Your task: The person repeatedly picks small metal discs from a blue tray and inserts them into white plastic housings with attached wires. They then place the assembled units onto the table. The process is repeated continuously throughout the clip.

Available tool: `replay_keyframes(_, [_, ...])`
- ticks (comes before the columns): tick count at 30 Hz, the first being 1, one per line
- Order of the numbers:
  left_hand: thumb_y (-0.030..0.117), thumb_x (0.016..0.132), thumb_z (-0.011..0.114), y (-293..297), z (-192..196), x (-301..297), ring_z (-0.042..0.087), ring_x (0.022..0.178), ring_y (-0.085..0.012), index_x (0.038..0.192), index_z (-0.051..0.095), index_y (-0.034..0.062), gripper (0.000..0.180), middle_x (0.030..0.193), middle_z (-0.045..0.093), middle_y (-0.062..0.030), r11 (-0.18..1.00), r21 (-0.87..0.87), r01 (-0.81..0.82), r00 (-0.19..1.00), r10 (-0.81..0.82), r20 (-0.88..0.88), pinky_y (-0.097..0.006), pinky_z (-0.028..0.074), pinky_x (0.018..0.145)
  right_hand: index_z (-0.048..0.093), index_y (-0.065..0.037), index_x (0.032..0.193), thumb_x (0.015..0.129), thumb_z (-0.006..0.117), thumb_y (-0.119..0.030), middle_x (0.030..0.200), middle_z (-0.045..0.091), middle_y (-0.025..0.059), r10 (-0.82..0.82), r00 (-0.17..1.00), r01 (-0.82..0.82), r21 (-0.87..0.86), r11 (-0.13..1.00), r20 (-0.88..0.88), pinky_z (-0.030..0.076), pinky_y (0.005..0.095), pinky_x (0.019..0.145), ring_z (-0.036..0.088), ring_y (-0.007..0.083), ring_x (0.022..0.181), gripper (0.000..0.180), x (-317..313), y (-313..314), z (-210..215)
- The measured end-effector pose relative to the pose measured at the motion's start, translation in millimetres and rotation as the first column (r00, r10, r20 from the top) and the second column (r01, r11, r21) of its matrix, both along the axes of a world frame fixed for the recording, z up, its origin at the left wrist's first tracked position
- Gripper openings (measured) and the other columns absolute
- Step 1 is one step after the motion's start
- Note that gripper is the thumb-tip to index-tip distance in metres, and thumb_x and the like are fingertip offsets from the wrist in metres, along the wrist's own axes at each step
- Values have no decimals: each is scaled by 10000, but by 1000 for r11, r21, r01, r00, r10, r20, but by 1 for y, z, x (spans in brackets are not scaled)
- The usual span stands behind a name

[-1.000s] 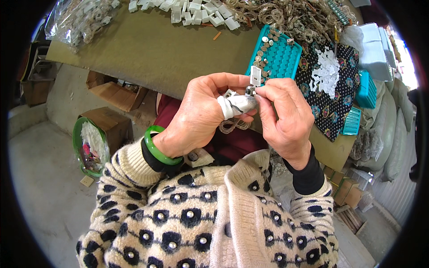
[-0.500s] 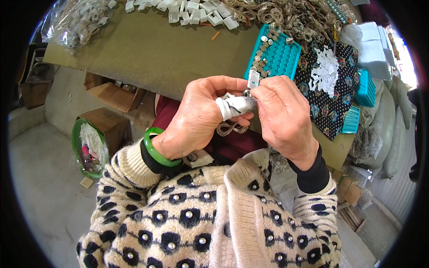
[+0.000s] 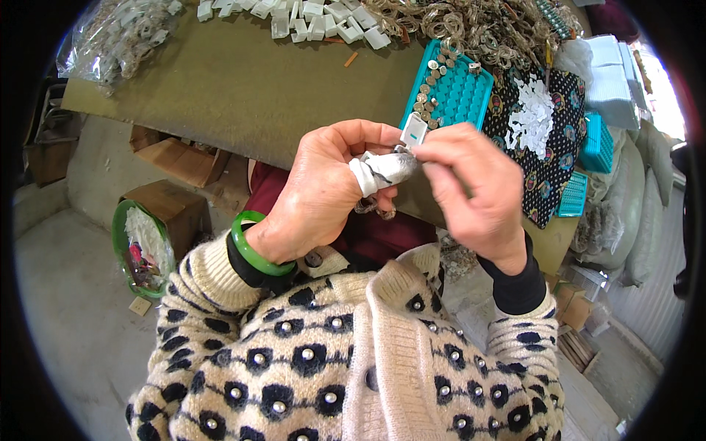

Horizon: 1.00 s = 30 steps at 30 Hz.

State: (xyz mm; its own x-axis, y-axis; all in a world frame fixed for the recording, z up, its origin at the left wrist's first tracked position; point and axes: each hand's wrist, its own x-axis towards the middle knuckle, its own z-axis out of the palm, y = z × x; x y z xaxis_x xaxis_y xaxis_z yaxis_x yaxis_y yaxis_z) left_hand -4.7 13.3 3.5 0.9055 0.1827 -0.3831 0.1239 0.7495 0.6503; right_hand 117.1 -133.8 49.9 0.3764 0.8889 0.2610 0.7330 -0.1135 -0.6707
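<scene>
My left hand [image 3: 312,180] is closed around a small white open-faced plastic case [image 3: 414,131], which stands up above the fingers. A grey-stained white cloth wrap [image 3: 384,172] covers its thumb. Against the lower end of the case, beside the wrapped thumb tip, a bit of metal shows. My right hand [image 3: 478,195] has its fingers curled, with the index fingertip at that lower end; what it pinches is too small to make out. A coil of clear wire [image 3: 379,209] hangs beneath my left hand, partly hidden.
Past my hands, a teal tray [image 3: 463,92] holds round metal pieces. White plastic cases [image 3: 316,28] and tangled clear wire [image 3: 471,26] lie along the table's far side. White flakes [image 3: 531,117] rest on a patterned cloth [image 3: 507,88] at right. A green-rimmed bin [image 3: 121,250] stands at lower left.
My right hand has turned and its thumb has drawn away from the wrapped left thumb. The case now leans slightly left, and the metal below it is more hidden.
</scene>
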Motion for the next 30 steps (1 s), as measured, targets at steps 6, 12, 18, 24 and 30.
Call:
replay_keyframes(6, [88, 877, 701, 8, -4, 0, 518, 578, -90, 1063, 618, -7, 224, 810, 608, -48, 980, -198, 26, 994, -5, 108, -243, 459, 491, 643, 16, 945, 805, 675, 52, 849, 618, 127, -294, 925, 298, 23, 954, 241, 509, 347, 656, 623, 276, 743, 148, 17, -10, -17])
replay_keyframes(12, [128, 897, 689, 5, -5, 2, 574, 591, -114, 1105, 614, 4, 255, 903, 669, -89, 994, -109, -2, 998, 8, 57, -242, 455, 478, 641, -4, 959, 786, 700, 16, 849, 566, 113, -296, 860, 326, -2, 945, 416, 488, 382, 658, 589, 287, 762, 183, 16, -10, -39])
replay_keyframes(18, [179, 911, 683, 8, -7, -1, 676, 715, -170, 1148, 610, 16, 297, 1060, 687, -157, 991, -131, 27, 997, -18, 73, -254, 508, 521, 626, -25, 930, 783, 687, 28, 842, 581, 102, -195, 923, 232, -75, 970, 332, 498, 385, 670, 601, 290, 768, 168, 29, -3, -37])
replay_keyframes(24, [69, 942, 616, 8, -8, 0, 709, 939, -309, 1195, 590, -18, 269, 1083, 669, -158, 959, -281, 16, 978, 44, 203, -307, 595, 603, 602, -26, 892, 789, 673, 37, 827, 597, 103, -142, 950, 179, -110, 978, 279, 497, 374, 661, 612, 289, 763, 140, 38, -5, -31])
replay_keyframes(30, [95, 950, 620, 7, -8, 2, 699, 982, -325, 1190, 596, -12, 264, 1116, 663, -157, 961, -270, 53, 970, 15, 242, -328, 600, 610, 625, -7, 895, 841, 662, 29, 817, 624, 94, -284, 959, 282, 83, 956, 8, 492, 293, 604, 605, 201, 665, 74, 16, -7, -15])
